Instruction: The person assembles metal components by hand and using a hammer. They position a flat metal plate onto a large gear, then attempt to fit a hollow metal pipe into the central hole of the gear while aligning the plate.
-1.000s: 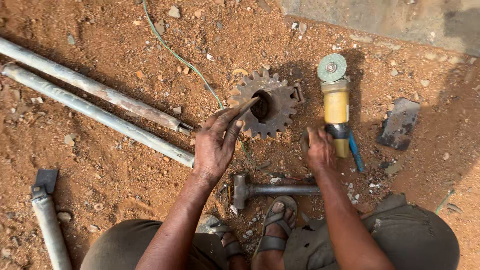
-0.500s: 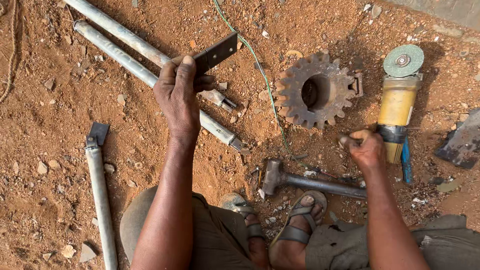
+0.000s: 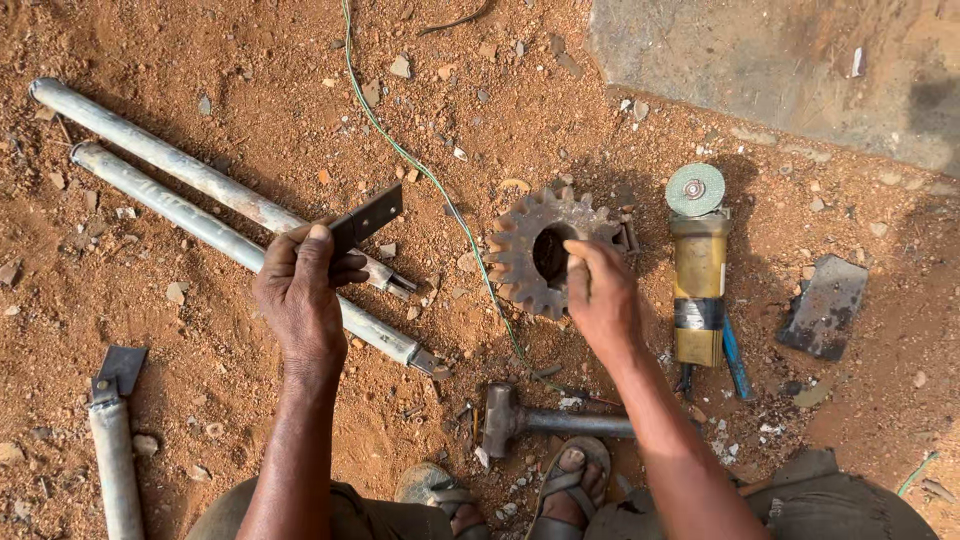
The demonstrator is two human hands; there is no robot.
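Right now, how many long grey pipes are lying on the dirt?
3. Two pipes lie side by side, slanting from the upper left: the upper pipe and the lower pipe, passing under the left hand. A third pipe sits bottom left, partly cut off.

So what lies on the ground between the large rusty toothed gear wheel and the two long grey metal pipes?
In the head view, a thin green wire runs across the red dirt between gear wheel and pipes, among small stones.
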